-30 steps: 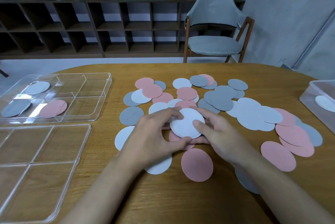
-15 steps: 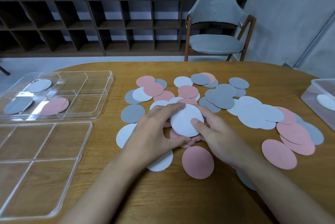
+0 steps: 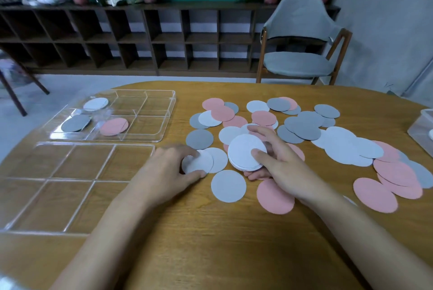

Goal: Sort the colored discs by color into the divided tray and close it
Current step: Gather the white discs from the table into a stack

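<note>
Your left grip (image 3: 164, 172) was curled onto a white disc (image 3: 196, 165), thumb and fingertips pinching its rim where it lay on the surface (image 3: 210, 250). That disc overlapped a second white disc (image 3: 220, 159) just to its right. Your right grip (image 3: 285, 172) held a stack of white discs (image 3: 246, 152), fingers curled beneath it and the thumb pressed on top.

The divided tray (image 3: 164, 136) sat at the far left, well apart from both grips. It held one white disc (image 3: 95, 104) in a far left compartment, a gray disc (image 3: 75, 123) in the near left one, and pink discs (image 3: 114, 126) in the compartment beside that. Its other compartments showed bare. The lid (image 3: 77, 196) lay flat in front of the tray, its far edge just beside the tray's near wall and its right edge close to your left grip.

A strip of bare wood ran between the tray's right wall and the loose discs (image 3: 302, 125), which spread pink, gray and white across the middle and right, many overlapping. A lone white disc (image 3: 228, 186) and a pink disc (image 3: 275, 196) lay just in front of your grips. Nearer you, the wood was open between your forearms.

A clear container (image 3: 421, 130) stood at the right edge of the view. Beyond the curved far edge were a chair (image 3: 300, 62) and a dark shelf (image 3: 140, 38).
</note>
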Demonstrator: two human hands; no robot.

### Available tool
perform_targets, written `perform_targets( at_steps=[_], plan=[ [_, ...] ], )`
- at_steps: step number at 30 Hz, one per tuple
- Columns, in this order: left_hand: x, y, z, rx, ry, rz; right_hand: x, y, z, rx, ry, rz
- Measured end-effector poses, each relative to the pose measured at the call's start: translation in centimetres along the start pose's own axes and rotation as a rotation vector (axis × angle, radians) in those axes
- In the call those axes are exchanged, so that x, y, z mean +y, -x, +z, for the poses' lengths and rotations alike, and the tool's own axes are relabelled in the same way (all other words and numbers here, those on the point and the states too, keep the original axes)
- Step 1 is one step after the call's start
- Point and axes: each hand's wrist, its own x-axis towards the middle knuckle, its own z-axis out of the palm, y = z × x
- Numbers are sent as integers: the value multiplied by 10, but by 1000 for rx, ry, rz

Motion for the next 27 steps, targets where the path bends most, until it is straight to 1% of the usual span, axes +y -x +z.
perform_targets(
  at_steps=[2,9,12,15,17,19,23,27],
  plan=[
    [-1,0,0,-12,7,-4,-1,1,4,-4,-21,-19],
    [-2,-8,-3,29,59,-29,3,2,3,-27,-53,-30],
    [-1,-6,-8,106,144,13,4,2,2,-46,-86,-18],
    [12,-4,-11,186,299,85,5,0,1,-43,-105,-17],
    [26,-4,-8,203,402,153,6,0,0,-32,-100,-17],
    [39,-6,-2,205,457,192,6,0,-1,-27,-102,-20],
    [52,-13,15,174,470,251,9,-2,-1,-31,-126,-12],
    [54,-15,25,196,438,274,10,-4,1,-39,-211,32]
  ],
)
